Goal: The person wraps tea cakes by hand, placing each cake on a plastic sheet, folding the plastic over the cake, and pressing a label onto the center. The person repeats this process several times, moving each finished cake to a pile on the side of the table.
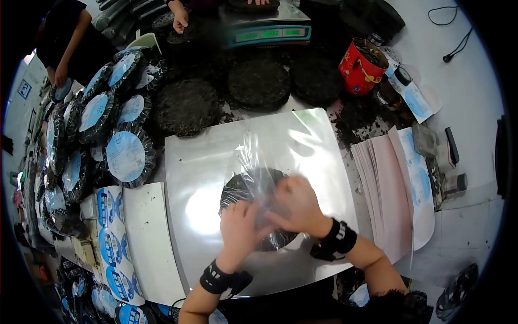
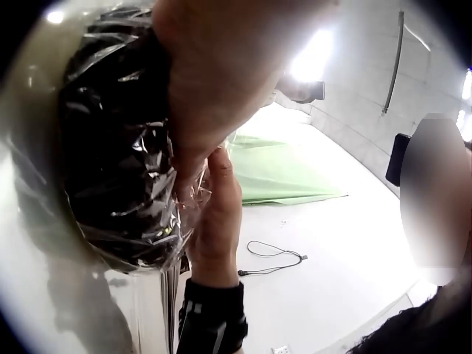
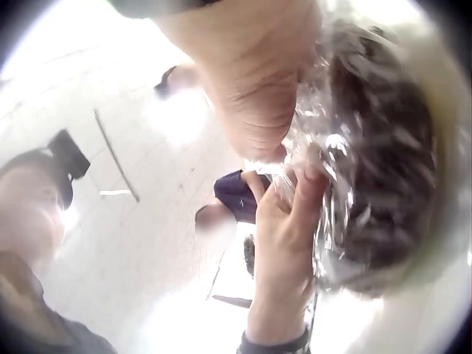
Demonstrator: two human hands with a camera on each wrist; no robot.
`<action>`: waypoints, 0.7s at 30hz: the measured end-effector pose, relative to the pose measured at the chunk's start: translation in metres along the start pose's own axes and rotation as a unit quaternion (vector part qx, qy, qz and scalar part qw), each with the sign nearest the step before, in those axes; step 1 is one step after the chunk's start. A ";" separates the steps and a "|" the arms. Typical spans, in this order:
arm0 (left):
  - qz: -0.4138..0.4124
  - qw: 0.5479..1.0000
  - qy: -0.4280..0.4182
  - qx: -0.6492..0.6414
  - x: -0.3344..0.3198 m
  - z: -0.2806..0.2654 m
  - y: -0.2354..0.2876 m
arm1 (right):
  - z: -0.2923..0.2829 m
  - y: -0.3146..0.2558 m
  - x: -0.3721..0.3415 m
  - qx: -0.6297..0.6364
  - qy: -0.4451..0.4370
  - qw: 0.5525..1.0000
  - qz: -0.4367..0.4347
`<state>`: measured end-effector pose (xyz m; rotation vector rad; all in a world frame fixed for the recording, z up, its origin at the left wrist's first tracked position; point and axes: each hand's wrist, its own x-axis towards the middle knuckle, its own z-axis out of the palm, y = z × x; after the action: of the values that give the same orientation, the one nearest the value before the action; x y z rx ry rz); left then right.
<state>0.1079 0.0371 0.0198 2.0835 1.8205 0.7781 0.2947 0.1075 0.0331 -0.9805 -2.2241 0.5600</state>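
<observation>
A dark round cake point(image 1: 233, 186) in clear plastic film point(image 1: 251, 162) lies on the shiny metal sheet, partly hidden by both hands. My left hand point(image 1: 238, 233) pinches gathered film at the cake's near side. Close by, my right hand point(image 1: 299, 205), blurred in the head view, has its fingers curled on the same film over the cake. The left wrist view shows the wrapped cake point(image 2: 118, 147) with creased film drawn tight toward both hands. In the right wrist view, thumb and fingers meet at the bunched film point(image 3: 299, 151) beside the cake.
The metal sheet point(image 1: 199, 156) covers the worktop. Bare dark cakes point(image 1: 259, 83) sit beyond it, before a scale point(image 1: 270, 35). Wrapped, labelled cakes point(image 1: 125, 156) are piled left, near printed labels point(image 1: 116, 243). Paper sheets point(image 1: 383, 189) and a red bucket point(image 1: 360, 67) stand right. Other people work opposite.
</observation>
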 end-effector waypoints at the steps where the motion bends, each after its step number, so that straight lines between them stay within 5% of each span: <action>1: 0.035 0.999 0.012 0.004 0.002 -0.007 0.000 | 0.001 -0.002 0.024 0.050 0.039 0.998 -0.023; 4: 0.056 0.995 0.049 -0.069 0.022 -0.034 0.005 | 0.021 0.010 0.000 0.148 -0.080 0.982 -0.085; 6: -0.027 0.973 0.006 -0.228 0.008 -0.015 -0.006 | 0.036 0.031 -0.019 0.178 0.019 0.980 -0.088; 8: 0.009 0.987 0.030 -0.155 0.005 -0.004 -0.008 | 0.032 0.005 0.011 0.206 0.165 0.964 0.011; 10: 0.084 0.992 0.044 -0.087 0.007 -0.003 -0.010 | 0.024 -0.001 0.028 0.196 0.160 0.967 0.025; 11: 0.043 0.980 0.079 -0.176 0.006 -0.004 -0.010 | 0.022 0.012 0.019 0.176 0.069 0.982 -0.031; 13: 0.052 0.988 0.099 -0.106 0.020 -0.016 0.005 | 0.020 0.029 0.004 0.183 -0.035 0.978 -0.091; 14: 0.053 0.990 0.111 -0.074 0.021 -0.018 0.014 | 0.019 0.026 -0.005 0.222 -0.004 0.975 0.020; 16: 0.132 0.990 0.003 -0.040 0.008 0.002 -0.007 | 0.024 0.012 -0.005 0.290 0.065 0.929 0.220; 17: 0.140 0.990 -0.029 -0.011 0.009 -0.002 -0.002 | 0.028 0.012 -0.001 0.336 0.168 0.891 0.255; 19: 0.156 0.984 -0.064 0.060 0.014 -0.004 0.001 | 0.035 -0.024 -0.008 0.068 0.141 0.987 0.048; 21: 0.182 0.981 0.018 0.059 0.006 0.012 -0.006 | 0.039 -0.049 -0.015 0.156 0.118 0.979 0.063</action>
<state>0.1098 0.0463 0.0078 2.5375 1.5559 0.8134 0.2510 0.0601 0.0295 -0.9707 -1.8090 0.7800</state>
